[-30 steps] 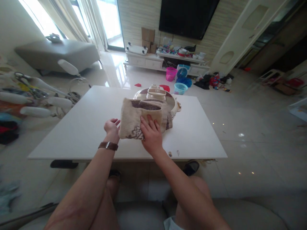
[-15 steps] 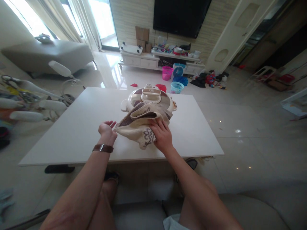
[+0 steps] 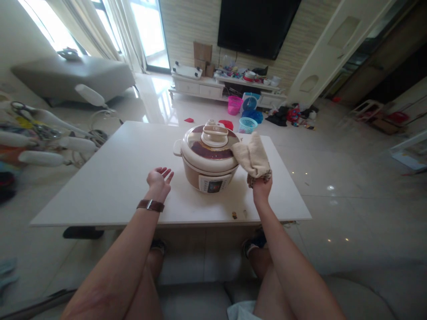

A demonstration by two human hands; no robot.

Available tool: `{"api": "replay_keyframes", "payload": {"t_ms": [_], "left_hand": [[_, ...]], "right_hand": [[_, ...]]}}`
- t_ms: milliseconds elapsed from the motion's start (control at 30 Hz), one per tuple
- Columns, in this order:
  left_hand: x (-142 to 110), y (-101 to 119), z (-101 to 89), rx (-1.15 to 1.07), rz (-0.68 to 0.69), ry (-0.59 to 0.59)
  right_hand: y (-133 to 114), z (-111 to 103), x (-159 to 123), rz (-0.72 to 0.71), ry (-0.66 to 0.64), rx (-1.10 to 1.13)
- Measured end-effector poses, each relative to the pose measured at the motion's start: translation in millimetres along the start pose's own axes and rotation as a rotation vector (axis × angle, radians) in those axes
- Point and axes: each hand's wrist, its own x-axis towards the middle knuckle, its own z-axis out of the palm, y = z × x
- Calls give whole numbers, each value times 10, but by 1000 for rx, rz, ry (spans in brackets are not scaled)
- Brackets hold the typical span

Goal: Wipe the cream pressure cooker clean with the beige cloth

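Note:
A cream and maroon electric cooker [image 3: 208, 160] with its lid on stands in the middle of the white table [image 3: 110, 178]. My right hand [image 3: 261, 189] is closed on a beige patterned towel [image 3: 252, 156], held up at the cooker's right side, with the towel's upper end against the lid's rim. My left hand [image 3: 159, 180] hovers left of the cooker, palm up, fingers loosely spread, holding nothing. A brown watch strap sits on that wrist.
Two small bits [image 3: 234, 215] lie near the table's front edge. A drying rack with white bars [image 3: 50, 142] stands at the left. Beyond the table are a blue basket [image 3: 247, 125], a pink basket [image 3: 235, 104], a TV stand [image 3: 213, 84] and floor clutter.
My right hand has pulled the towel off the front of the cooker and swung it to the right side, uncovering the cooker. My left hand has let go and turned palm up.

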Motion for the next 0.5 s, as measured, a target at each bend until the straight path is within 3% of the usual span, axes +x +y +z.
{"api": "replay_keyframes", "payload": {"t_ms": [100,233,367,500], "left_hand": [[-15,-14,4,7,-1,-9],[-21,-38,3,25,-4,-40],[-27,-62,13,32,-19,-56],[-39,-80,26,41,-31,-88]], "right_hand": [[109,-91,202,273,196,107],[205,-257,369,701,212,272],[229,-436,432,845,-2,267],[273,-608,483,791,-266,192]]}}
